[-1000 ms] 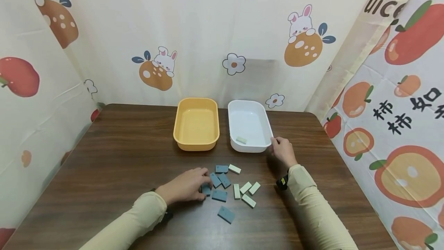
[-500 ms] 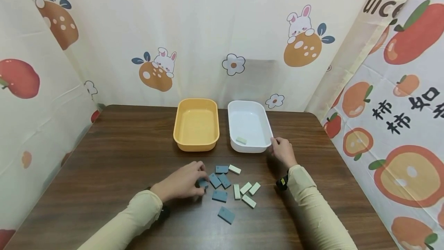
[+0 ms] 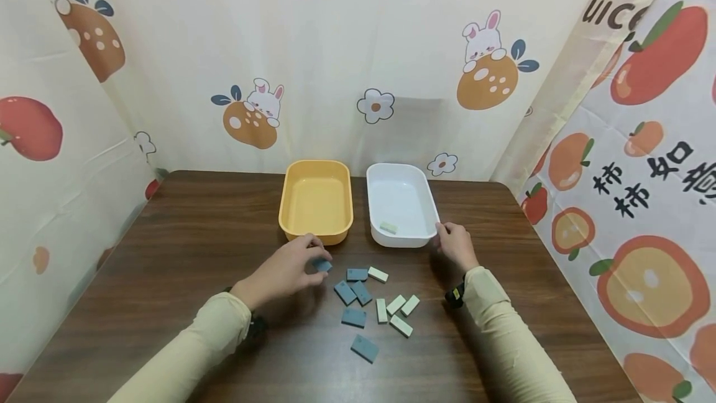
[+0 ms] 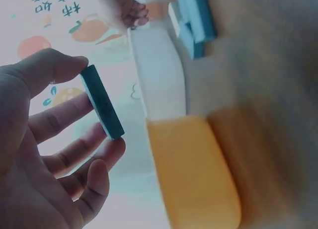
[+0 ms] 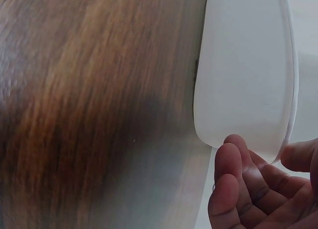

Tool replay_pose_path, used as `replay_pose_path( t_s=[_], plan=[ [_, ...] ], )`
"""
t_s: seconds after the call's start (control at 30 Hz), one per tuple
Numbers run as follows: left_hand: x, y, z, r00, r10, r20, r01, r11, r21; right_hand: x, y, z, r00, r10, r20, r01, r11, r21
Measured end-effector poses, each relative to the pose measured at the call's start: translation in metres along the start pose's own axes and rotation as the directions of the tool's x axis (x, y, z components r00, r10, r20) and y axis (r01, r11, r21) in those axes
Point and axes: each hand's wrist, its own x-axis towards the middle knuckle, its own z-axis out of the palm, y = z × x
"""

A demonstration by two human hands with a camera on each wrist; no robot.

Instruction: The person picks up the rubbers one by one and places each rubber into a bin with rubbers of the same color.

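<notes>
My left hand [image 3: 279, 275] pinches a flat blue-grey rectangular block [image 4: 103, 102] between thumb and fingers, raised just in front of the yellow tray [image 3: 317, 198]. At the near right corner of the white tray [image 3: 399, 194], my right hand [image 3: 457, 246] grips the rim; the right wrist view shows the thumb at the rim and curled fingers against the outer wall [image 5: 243, 134]. One pale green block [image 3: 388, 228] lies inside the white tray. Several more blue-grey blocks [image 3: 353, 317] and pale green blocks [image 3: 401, 326] lie loose on the table before the trays.
Both trays stand side by side near the back edge of the dark wooden table [image 3: 224, 216]. Behind it hangs a fruit-and-rabbit printed curtain [image 3: 335, 67], which also closes in the left and right sides.
My left hand has lifted the blue-grey block off the left of the pile and carried it forward toward the yellow tray. The right hand stays at the white tray's corner.
</notes>
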Motion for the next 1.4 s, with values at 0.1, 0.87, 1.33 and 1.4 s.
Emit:
replay_pose_path(
  t_s=[0.1, 0.87, 1.33, 1.4],
  plan=[
    [0.006, -0.002, -0.008, 0.999, -0.03, -0.023, 0.03, 1.0, -0.008, 0.001, 0.001, 0.0, 1.0, -0.005, -0.004, 0.005, 1.0, 0.001],
    [0.055, -0.047, -0.024, 0.969, -0.222, -0.111, 0.216, 0.974, -0.067, 0.003, 0.003, 0.004, 0.999, -0.027, -0.039, 0.027, 1.0, -0.015],
    [0.08, -0.067, -0.009, 0.946, -0.322, -0.024, 0.321, 0.946, -0.04, 0.004, 0.005, 0.006, 0.998, -0.037, -0.042, 0.037, 0.999, 0.012],
    [0.083, -0.07, -0.007, 0.948, -0.319, -0.007, 0.318, 0.948, -0.024, 0.004, 0.006, 0.004, 0.999, -0.033, -0.039, 0.034, 0.999, 0.018]
  ],
)
